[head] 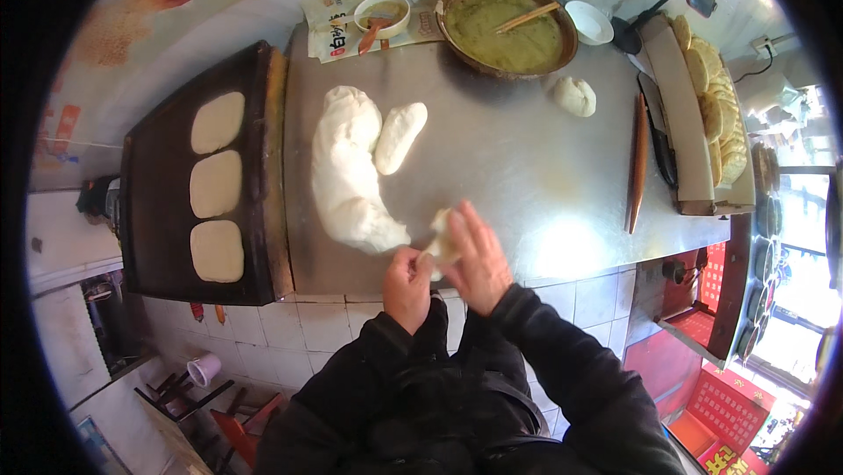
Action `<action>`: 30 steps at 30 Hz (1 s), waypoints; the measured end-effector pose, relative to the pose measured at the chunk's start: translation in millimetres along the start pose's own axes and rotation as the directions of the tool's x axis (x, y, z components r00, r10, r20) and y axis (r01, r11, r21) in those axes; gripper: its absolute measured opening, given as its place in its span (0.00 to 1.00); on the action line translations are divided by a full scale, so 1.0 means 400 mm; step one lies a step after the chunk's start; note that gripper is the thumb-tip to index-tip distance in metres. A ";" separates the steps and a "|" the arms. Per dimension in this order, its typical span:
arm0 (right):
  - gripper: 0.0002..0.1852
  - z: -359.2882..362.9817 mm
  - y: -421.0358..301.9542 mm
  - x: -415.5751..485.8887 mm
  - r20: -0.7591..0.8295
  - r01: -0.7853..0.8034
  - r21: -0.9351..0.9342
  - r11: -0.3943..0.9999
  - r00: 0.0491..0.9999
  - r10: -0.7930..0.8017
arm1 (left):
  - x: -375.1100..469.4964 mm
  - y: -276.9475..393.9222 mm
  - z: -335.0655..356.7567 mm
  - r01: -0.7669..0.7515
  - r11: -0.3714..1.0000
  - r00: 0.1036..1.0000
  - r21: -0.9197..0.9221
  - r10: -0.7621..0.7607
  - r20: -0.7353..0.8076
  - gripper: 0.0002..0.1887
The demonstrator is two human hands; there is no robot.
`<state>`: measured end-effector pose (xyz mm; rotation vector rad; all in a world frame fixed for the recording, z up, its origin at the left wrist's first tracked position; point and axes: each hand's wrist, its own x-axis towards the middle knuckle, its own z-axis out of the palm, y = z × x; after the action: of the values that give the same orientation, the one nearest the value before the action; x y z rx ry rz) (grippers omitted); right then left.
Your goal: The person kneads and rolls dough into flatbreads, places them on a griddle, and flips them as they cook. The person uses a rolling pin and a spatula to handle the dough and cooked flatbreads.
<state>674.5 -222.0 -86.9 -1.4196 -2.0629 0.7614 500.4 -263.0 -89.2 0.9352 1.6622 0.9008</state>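
Near the front edge of the metal worktop [487, 139], my left hand [405, 287] pinches the end of a small piece of dough [442, 248]. My right hand [479, 258] lies against the other side of that piece, fingers extended and slightly blurred; its palm side is hidden. Just beyond my left hand lies a long, thick mass of white dough [349, 172]. Beside it rests a smaller oblong dough piece [402, 136]. Farther off to the right sits a gathered dough ball [575, 96].
A dark griddle [158, 211] at left bears three flat dough pieces [216, 184]. At the back stand a large bowl of greenish paste [474, 34], a small bowl with a brush [388, 14] and a white bowl [589, 22]. Right: a rolling pin [637, 165], a knife [658, 139], a box of flatbreads [691, 146].
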 end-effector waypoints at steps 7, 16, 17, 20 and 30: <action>0.28 -0.147 0.101 0.041 -0.180 -0.152 0.131 0.980 0.968 0.174 | 0.100 0.107 0.247 0.023 0.956 0.992 -0.292 0.015 0.127 0.09; 0.29 -0.222 0.205 0.041 -0.087 -0.512 0.503 0.696 0.772 0.630 | 0.179 0.167 0.355 -0.351 0.936 0.874 0.001 0.327 0.360 0.37; 0.26 -0.226 0.177 0.046 -0.225 -0.447 0.356 0.820 0.811 0.540 | 0.178 0.173 0.329 -0.228 0.971 0.881 -0.070 0.236 0.410 0.38; 0.16 -0.246 0.126 0.089 -0.498 -0.255 0.216 0.943 0.802 0.330 | 0.154 0.183 0.166 -0.474 0.832 0.876 0.287 0.413 0.248 0.40; 0.21 0.148 -0.135 0.102 0.169 -0.353 0.525 0.774 0.935 0.312 | 0.120 0.116 -0.248 -0.578 0.211 0.776 0.789 0.442 0.450 0.54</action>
<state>585.5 -208.7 -87.0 -1.4301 -1.4561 1.4390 402.0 -212.9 -43.0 2.4037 1.6943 0.1752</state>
